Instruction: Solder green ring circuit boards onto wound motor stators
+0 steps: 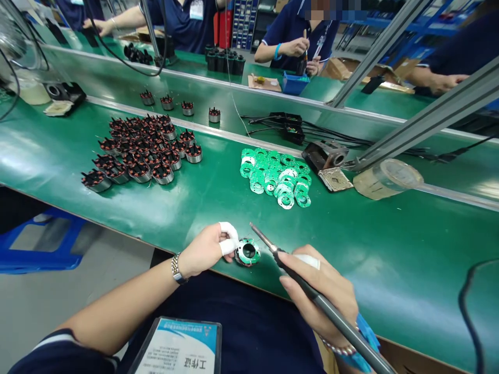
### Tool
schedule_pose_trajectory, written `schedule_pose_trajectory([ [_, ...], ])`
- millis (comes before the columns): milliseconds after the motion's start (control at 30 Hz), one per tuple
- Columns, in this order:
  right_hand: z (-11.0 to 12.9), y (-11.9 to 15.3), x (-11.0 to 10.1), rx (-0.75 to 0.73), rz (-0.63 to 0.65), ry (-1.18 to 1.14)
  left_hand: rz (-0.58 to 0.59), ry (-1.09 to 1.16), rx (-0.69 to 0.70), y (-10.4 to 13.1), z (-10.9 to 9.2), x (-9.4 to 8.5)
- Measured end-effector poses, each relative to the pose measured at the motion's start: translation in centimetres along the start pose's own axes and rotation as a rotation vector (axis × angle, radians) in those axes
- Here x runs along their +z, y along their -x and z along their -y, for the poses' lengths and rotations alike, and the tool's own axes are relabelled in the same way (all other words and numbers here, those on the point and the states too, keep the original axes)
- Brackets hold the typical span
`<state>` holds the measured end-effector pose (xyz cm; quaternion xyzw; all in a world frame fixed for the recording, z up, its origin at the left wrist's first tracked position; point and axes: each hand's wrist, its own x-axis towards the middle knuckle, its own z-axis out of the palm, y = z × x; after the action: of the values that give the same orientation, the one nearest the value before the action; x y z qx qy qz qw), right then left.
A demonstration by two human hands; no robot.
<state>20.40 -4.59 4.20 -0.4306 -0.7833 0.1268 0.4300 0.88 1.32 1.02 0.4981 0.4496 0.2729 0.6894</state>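
Observation:
My left hand (pixel 212 246), with white covers on its finger and thumb, is closed at the left edge of a motor stator topped by a green ring-shaped board (pixel 248 252), near the table's front edge. My right hand (pixel 319 291) grips a soldering iron (pixel 307 287) whose tip points up and left, just above and beside the board, apart from it. Behind them lies a pile of loose green ring boards (pixel 276 176). Many stators with red-brown windings (pixel 140 150) stand grouped at the left.
A soldering iron stand (pixel 325 158) with a sponge and a clear round container (pixel 385 178) are at the right. Black cables (pixel 331 132) lie behind the metal rail. Co-workers sit across the green table (pixel 409 259); one holds a brush near a blue bin (pixel 295 83).

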Motion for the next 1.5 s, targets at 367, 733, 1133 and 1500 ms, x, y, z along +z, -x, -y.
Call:
schedule_pose_trajectory([
  [367,0.5,0.1,0.0,0.058,0.074,-0.105,-0.062,-0.026,-0.015,0.0,0.1,0.3],
  [733,0.7,-0.1,-0.4,0.052,0.076,-0.093,-0.079,-0.025,-0.009,0.0,0.1,0.3],
  [1133,-1.1,0.7,3.4,0.127,0.078,0.047,-0.053,-0.040,-0.002,0.0,0.2,0.2],
  [1500,-1.6,0.9,4.4,0.122,0.092,0.064,0.086,-0.076,0.132,0.1,0.6,-1.4],
])
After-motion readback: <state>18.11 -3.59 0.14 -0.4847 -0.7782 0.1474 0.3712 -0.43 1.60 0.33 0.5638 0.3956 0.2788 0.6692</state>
